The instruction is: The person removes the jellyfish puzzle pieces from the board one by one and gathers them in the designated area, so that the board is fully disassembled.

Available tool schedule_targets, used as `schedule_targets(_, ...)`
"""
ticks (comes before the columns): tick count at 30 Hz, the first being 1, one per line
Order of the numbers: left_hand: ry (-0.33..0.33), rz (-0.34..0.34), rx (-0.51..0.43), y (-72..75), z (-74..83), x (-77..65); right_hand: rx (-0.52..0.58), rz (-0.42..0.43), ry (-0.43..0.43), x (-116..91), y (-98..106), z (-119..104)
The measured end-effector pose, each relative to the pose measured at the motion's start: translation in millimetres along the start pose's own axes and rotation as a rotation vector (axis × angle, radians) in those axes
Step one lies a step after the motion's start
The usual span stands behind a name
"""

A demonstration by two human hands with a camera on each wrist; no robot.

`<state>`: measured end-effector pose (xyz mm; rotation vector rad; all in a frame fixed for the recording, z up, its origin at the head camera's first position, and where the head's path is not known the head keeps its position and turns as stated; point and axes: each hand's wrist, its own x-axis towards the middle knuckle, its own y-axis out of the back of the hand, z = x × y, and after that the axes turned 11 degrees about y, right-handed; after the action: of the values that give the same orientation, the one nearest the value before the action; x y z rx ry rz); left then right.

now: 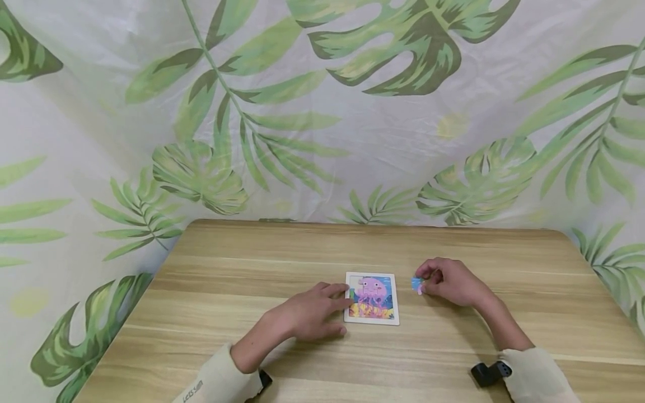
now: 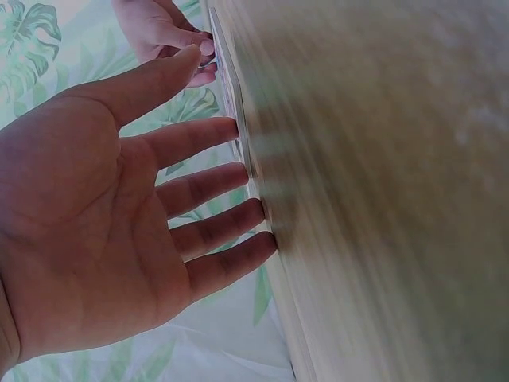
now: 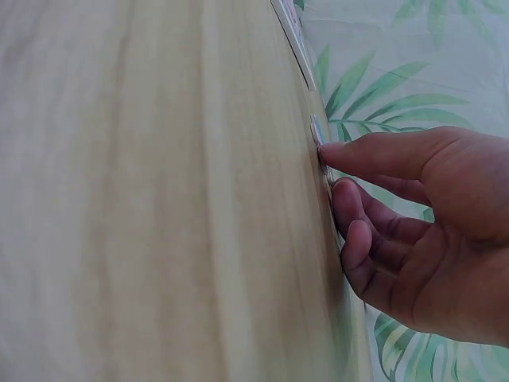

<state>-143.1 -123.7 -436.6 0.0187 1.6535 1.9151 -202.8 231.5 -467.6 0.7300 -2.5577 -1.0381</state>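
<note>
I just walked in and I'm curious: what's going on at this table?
A person is handling a small framed picture puzzle showing a pink sea creature. The left hand touches its left edge, while the right hand pinches a small blue piece just to the right, apart from the puzzle. Most of the picture is filled; a pale patch at its upper left looks like a gap.

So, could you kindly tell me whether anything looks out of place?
The puzzle looks incomplete: its upper left is pale and bare, while the right hand holds a blue piece away from it. No spill or damage shows.
</note>
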Motion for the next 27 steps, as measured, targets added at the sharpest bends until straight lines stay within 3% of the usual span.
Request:
schedule_targets(10,-0.007,0.01,0.012,3.6,1.7,0.5,-0.05,-0.007,0.024,5.6,0.7,-11.7)
schedule_targets(27,-0.023,0.026,-0.002,0.5,1.2,0.7,-0.011,-0.06,0.12,45.7,-23.4,-35.3)
